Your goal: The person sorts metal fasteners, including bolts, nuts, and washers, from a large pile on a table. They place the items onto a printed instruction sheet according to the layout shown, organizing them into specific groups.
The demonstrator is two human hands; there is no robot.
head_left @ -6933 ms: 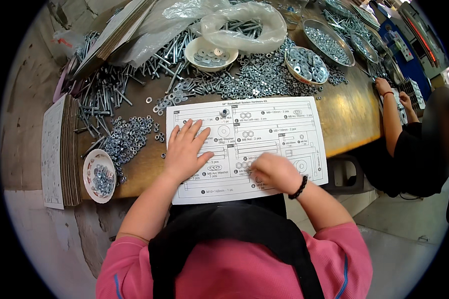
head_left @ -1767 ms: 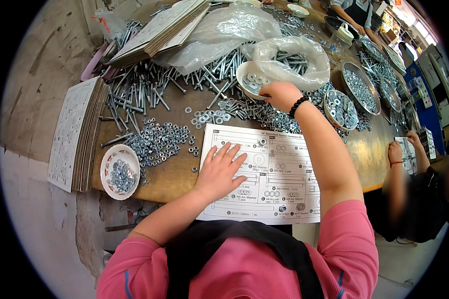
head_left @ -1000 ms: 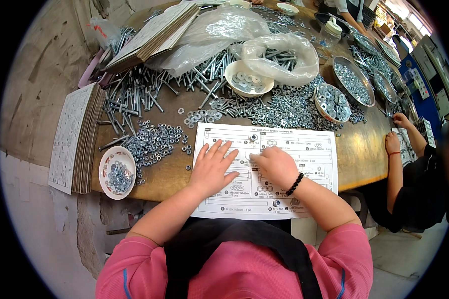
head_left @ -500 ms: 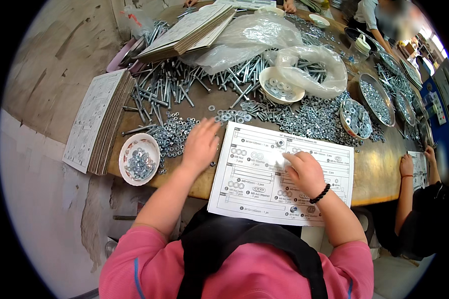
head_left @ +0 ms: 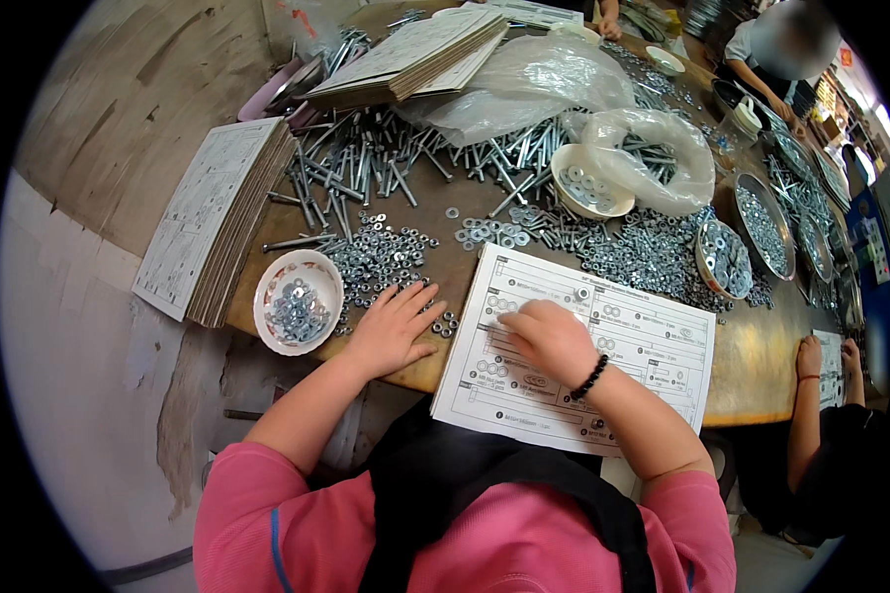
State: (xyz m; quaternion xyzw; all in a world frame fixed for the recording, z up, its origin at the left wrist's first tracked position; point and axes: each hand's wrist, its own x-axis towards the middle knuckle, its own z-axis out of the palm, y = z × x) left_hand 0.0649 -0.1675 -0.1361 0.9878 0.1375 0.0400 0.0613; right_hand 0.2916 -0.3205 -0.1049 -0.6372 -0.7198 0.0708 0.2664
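Observation:
My left hand [head_left: 396, 328] lies with its fingers spread at the near edge of the loose hex nuts [head_left: 391, 252], holding nothing that I can see. Close by on its left is a patterned white bowl [head_left: 332, 287] of small washers. My right hand [head_left: 554, 339], with a black bead bracelet on its wrist, is bent over a printed parts card [head_left: 653, 381]; its fingers are curled down, and anything between them is hidden. Single nuts [head_left: 582, 294] rest on the card near its far edge and lower right. Flat washers [head_left: 492, 233] lie just beyond the card.
Bolts [head_left: 366, 168] are heaped behind the nuts. Stacks of printed cards [head_left: 213, 212] stand at left and on the heap [head_left: 415, 59]. A plastic bag [head_left: 539, 84], washer bowls [head_left: 591, 193] and metal trays [head_left: 764, 227] fill the far side. Other people's hands [head_left: 809, 358] work at right and beyond.
My left hand has drawn back from the washers toward the table's near edge. My right hand has moved left across the card, its fingers curled. The whole view has shifted slightly.

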